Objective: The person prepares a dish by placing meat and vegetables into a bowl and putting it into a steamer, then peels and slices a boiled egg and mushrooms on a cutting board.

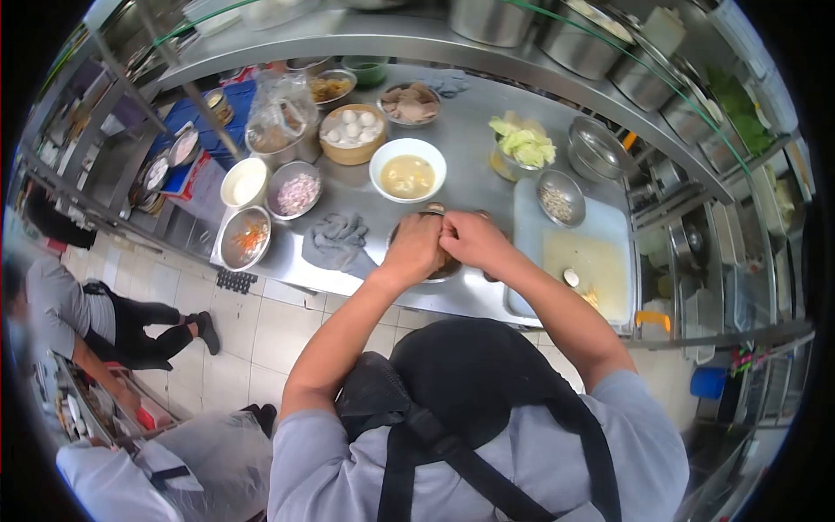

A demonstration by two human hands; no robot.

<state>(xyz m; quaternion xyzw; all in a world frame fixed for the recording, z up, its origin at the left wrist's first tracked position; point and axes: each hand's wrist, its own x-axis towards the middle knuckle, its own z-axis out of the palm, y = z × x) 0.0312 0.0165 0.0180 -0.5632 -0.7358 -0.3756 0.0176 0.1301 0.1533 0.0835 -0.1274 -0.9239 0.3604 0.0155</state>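
My left hand [417, 246] and my right hand [472, 240] meet close together over a metal bowl [445, 272] at the counter's front edge. Fingers of both hands are curled and pressed together; I cannot tell what is between them. Most of that bowl is hidden under the hands, with small brown rounded things [434, 208] showing just beyond them. Behind the hands stands a white bowl [379, 170] of pale yellow liquid with pieces in it. A crumpled grey cloth [335, 243] lies left of my left hand.
At right, a tray with a cutting board [600, 252] bears a small bowl [557, 211]; leafy greens [526, 142] stand behind. Left are chopped pink-purple pieces [298, 193], orange shreds [250, 237] and a steamer of white balls [352, 129]. A shelf [391, 43] overhangs. Two people are at left.
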